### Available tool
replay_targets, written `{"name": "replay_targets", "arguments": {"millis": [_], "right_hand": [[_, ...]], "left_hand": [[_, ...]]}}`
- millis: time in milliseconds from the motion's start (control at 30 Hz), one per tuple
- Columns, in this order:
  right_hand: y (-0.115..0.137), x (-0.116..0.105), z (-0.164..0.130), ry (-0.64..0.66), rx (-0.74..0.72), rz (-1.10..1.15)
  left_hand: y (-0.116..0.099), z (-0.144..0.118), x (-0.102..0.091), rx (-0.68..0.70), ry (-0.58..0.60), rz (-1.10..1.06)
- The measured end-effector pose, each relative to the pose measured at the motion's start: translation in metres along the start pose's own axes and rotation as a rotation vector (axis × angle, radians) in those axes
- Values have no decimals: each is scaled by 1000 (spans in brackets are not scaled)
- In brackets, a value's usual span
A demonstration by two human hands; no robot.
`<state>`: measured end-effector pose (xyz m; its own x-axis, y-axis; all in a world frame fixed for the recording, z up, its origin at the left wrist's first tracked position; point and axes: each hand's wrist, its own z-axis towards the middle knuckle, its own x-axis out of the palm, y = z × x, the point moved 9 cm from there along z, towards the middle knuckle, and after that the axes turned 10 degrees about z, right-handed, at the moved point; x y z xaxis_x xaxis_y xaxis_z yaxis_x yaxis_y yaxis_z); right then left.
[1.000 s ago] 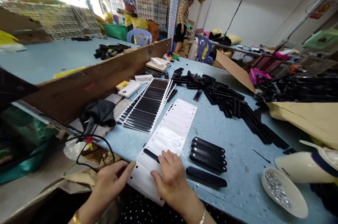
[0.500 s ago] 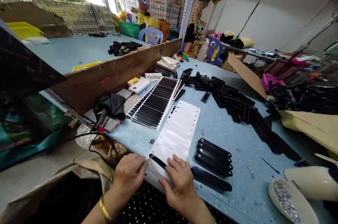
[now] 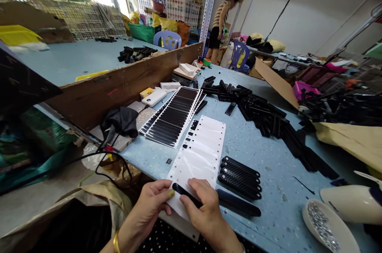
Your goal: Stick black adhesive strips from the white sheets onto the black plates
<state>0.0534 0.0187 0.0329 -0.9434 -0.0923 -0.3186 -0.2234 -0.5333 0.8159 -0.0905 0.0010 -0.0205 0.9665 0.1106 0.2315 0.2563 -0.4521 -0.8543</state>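
A white backing sheet (image 3: pixel 193 161) with small holes along its edges lies on the blue table, its near end bent over the edge. One black sticker strip (image 3: pixel 185 194) is on it, between my hands. My left hand (image 3: pixel 153 201) is closed on the sheet's left edge, thumb on top beside the strip's rounded end. My right hand (image 3: pixel 205 207) is closed over the strip's other end, which its fingers partly hide. Just right of that hand lies a smooth black handle-shaped piece (image 3: pixel 238 203). Several textured black handle pieces (image 3: pixel 240 178) lie in a row behind it.
Further sheets of black stickers (image 3: pixel 174 115) lie at the left, near a white power bank (image 3: pixel 155 97). A long heap of black parts (image 3: pixel 262 113) stretches across the right. A bowl of small metal rivets (image 3: pixel 324 225) stands front right. A person (image 3: pixel 219 22) stands at the back.
The sheet's near end has come toward me and tipped over the table edge. My left thumb has moved onto its top side; small black remnants show farther up the sheet.
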Motion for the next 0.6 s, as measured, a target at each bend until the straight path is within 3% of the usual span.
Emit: {"name": "replay_targets", "arguments": {"millis": [167, 333, 400, 467, 533, 600], "right_hand": [[-4, 11, 8, 68, 26, 132], [-21, 18, 14, 109, 339, 270], [-35, 14, 19, 30, 513, 343], [-46, 1, 28, -130, 645, 494], [-48, -22, 44, -317, 662, 670], [-43, -58, 60, -483, 573, 761]], "left_hand": [[-8, 6, 5, 38, -10, 6], [-9, 15, 9, 29, 25, 15], [-5, 19, 4, 16, -8, 33], [-3, 22, -7, 24, -94, 61], [-8, 26, -19, 54, -185, 119], [-19, 32, -25, 97, -229, 212]]}}
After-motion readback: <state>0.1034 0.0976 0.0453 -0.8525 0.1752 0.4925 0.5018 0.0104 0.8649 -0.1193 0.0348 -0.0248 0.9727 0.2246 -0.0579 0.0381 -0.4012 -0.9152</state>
